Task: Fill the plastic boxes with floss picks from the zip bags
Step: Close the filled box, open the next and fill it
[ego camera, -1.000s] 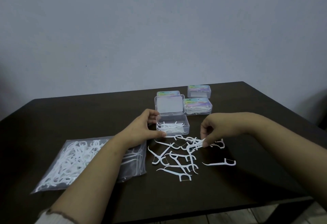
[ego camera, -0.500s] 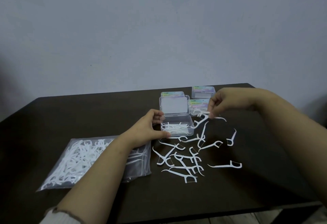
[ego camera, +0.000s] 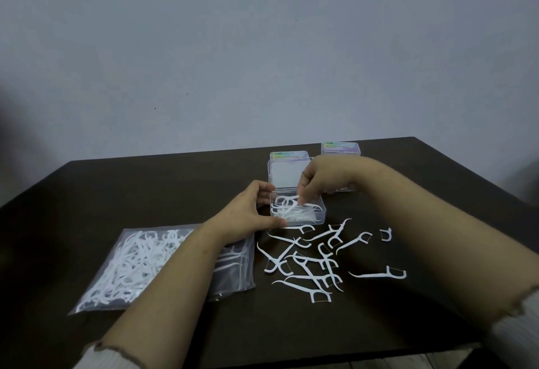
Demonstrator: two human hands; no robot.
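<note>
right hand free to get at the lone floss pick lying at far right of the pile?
Probably yes. The lone floss pick lies apart from the pile on bare table, uncovered. The right hand is over the open box, pinching picks.

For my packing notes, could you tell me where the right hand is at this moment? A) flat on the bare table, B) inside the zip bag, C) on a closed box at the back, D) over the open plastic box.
D: the right hand pinches floss picks just above the open plastic box.
</note>
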